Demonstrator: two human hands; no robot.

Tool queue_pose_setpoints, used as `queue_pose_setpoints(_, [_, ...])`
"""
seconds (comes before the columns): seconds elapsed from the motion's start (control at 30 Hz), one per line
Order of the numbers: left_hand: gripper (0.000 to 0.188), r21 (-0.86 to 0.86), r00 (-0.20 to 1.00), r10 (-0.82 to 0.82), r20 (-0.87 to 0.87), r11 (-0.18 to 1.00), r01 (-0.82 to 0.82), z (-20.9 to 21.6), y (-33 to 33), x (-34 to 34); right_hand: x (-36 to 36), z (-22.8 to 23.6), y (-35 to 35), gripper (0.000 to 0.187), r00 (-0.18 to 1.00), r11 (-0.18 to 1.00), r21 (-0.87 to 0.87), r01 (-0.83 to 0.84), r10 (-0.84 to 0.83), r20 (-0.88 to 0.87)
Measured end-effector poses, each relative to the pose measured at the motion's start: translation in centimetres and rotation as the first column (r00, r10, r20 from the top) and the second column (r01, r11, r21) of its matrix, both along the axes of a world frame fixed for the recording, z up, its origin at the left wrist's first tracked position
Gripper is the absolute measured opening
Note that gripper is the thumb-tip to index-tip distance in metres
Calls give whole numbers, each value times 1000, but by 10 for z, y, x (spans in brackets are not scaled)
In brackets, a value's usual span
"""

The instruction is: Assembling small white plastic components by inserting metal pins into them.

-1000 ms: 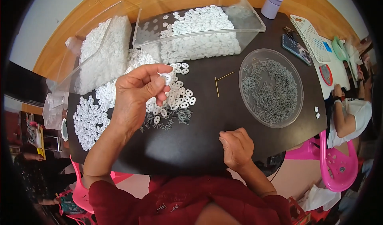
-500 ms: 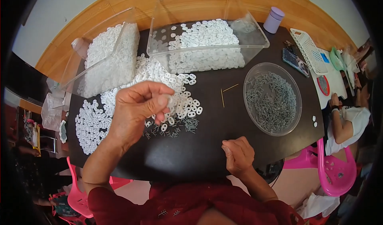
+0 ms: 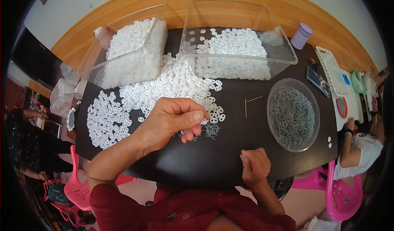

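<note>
My left hand (image 3: 178,118) is raised over the front of a white heap, thumb and forefinger pinched on a small white plastic piece (image 3: 204,121), mostly hidden by the fingers. Beneath that hand lie loose white oval two-hole pieces (image 3: 214,108) and a small pile of short grey pins (image 3: 211,131). My right hand (image 3: 256,167) rests near the table's front edge with its fingers curled in; whatever they may hold is hidden. To its upper right stands a round clear tub (image 3: 269,120) full of grey pins (image 3: 293,118).
Two clear bins (image 3: 162,24) (image 3: 242,59) of white pieces stand at the back. Another group of white pieces (image 3: 108,122) lies at left. Two thin brass-coloured sticks (image 3: 246,108), a phone (image 3: 317,80) and a purple flask (image 3: 301,36) are on the dark table. Another person (image 3: 355,149) sits at right.
The whole view has shifted, with the table now farther right and lower. My left hand has moved a little right, still pinching the white piece. My right hand stays curled.
</note>
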State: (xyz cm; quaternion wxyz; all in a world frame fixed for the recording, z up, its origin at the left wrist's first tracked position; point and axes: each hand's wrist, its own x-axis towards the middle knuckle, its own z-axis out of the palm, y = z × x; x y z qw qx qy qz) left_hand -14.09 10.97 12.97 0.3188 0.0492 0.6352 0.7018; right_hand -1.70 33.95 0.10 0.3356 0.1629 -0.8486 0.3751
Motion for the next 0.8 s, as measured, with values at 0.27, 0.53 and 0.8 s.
queue_pose_setpoints(0.27, [17,23,961,42,-273,999,-37,28,8,-22,1,-1,0,21,998,998,-10,63,-63,-7])
queue_pose_setpoints(0.53, [25,-81,736,160,-658,956,-281,38,38,-130,-7,-15,4,27,986,996,-47,75,-81,-149])
queue_pose_setpoints(0.8, [34,-191,346,-48,-937,899,-394,-2,44,-189,2,-13,6,28,976,986,-101,136,-151,-155])
